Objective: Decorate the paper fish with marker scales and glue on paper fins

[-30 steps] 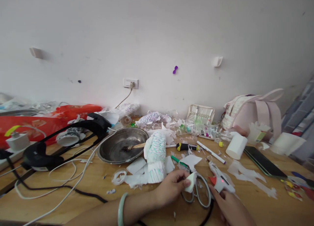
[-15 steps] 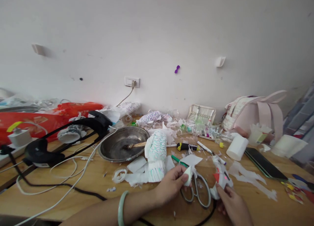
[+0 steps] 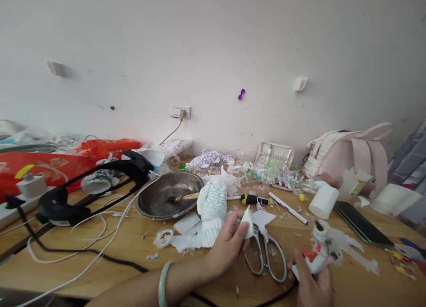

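My left hand [image 3: 232, 238] pinches a small white folded piece [image 3: 246, 222] between thumb and fingers, beside grey-handled scissors [image 3: 267, 258] lying on the table. My right hand [image 3: 312, 278] grips a white glue gun [image 3: 320, 253] with an orange trigger and a small red light; its nozzle points up and away. Left of my left hand lies a white fish-like shape [image 3: 214, 200] covered in green and purple pen marks. White paper scraps [image 3: 263, 219] lie at the scissors' blades.
A metal bowl [image 3: 156, 196] with a brush stands left of centre. Behind are a yellow-black cutter [image 3: 254, 199], a white marker [image 3: 288, 208] and plastic scraps. At right are a paper roll [image 3: 323, 200], phone [image 3: 361, 222] and pink backpack [image 3: 342, 154]. Cables and a black headset [image 3: 58, 205] lie left.
My right hand has turned the glue gun and shifted it right, uncovering the white marker. My left hand has raised the white piece slightly and moved it left.
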{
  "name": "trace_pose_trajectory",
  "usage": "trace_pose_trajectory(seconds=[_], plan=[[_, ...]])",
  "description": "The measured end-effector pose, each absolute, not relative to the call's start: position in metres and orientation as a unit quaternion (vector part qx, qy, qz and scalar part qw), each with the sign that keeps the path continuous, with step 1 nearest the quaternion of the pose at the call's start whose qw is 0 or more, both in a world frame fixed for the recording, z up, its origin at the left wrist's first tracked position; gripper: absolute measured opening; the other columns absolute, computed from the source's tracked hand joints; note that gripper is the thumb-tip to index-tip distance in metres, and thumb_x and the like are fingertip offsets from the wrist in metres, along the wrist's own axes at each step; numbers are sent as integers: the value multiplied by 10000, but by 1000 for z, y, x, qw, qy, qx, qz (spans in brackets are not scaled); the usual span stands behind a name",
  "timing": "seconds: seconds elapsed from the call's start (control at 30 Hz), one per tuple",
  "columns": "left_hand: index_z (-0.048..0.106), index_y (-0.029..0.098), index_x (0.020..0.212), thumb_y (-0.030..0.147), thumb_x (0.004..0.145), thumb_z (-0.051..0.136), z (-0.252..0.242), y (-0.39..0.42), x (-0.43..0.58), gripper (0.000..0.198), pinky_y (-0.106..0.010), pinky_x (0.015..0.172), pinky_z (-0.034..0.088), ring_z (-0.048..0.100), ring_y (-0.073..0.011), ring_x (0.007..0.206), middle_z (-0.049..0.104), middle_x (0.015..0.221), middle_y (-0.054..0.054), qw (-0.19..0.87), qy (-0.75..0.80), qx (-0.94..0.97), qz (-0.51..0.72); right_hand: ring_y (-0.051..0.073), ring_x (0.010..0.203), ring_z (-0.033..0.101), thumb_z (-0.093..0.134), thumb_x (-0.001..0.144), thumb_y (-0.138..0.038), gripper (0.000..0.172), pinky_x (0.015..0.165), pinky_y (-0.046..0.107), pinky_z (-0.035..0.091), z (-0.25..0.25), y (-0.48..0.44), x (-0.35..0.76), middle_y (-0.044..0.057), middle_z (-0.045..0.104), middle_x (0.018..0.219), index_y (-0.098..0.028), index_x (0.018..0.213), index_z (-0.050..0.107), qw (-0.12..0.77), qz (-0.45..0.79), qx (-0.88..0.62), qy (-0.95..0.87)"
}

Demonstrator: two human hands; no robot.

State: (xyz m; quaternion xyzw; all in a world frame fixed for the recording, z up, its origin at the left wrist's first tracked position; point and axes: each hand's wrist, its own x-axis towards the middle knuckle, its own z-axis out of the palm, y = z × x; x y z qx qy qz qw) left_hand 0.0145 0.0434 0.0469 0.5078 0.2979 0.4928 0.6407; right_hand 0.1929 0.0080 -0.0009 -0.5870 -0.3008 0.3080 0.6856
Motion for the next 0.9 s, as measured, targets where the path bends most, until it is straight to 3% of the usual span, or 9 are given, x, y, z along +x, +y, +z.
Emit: trace_pose_trajectory(seconds=[0.17, 0.3, 0.57, 0.8, 0.9], plan=[[407, 230, 935, 713, 707, 573, 51, 40, 14, 559, -209, 398, 161, 223, -36, 381, 339, 530, 133, 665, 283, 469, 507, 181, 644, 541, 688, 656, -608, 502, 600, 288, 439, -1, 1, 188, -12, 568, 726, -225, 918, 497, 632, 242, -660, -327], [424, 220, 874, 671, 736, 585, 41, 40, 17, 499, -219, 456, 183, 263, -41, 448, 377, 607, 102, 669, 290, 475, 494, 239, 773, 586, 634, 651, -655, 546, 740, 343, 442, 7, -5, 180, 35, 607, 811, -216, 948, 500, 606, 246, -671, -350], [452, 205, 779, 662, 754, 574, 36, 41, 16, 474, -234, 520, 228, 318, -90, 574, 381, 649, 58, 627, 292, 508, 513, 255, 729, 627, 670, 593, -635, 555, 696, 321, 483, 11, -10, 174, 45, 676, 752, -197, 907, 538, 586, 247, -669, -385], [463, 205, 782, 649, 754, 587, 35, 39, 15, 462, -226, 503, 211, 278, -82, 535, 351, 614, 72, 635, 295, 498, 511, 244, 702, 635, 638, 608, -719, 611, 671, 304, 505, -5, -5, 182, 72, 686, 753, -179, 887, 575, 581, 194, -672, -416], [466, 204, 776, 665, 748, 577, 35, 39, 14, 476, -228, 500, 210, 286, -84, 536, 355, 610, 70, 627, 301, 507, 509, 248, 658, 650, 692, 536, -689, 611, 608, 295, 531, -12, 0, 192, 79, 705, 722, -175, 854, 603, 570, 191, -678, -424]])
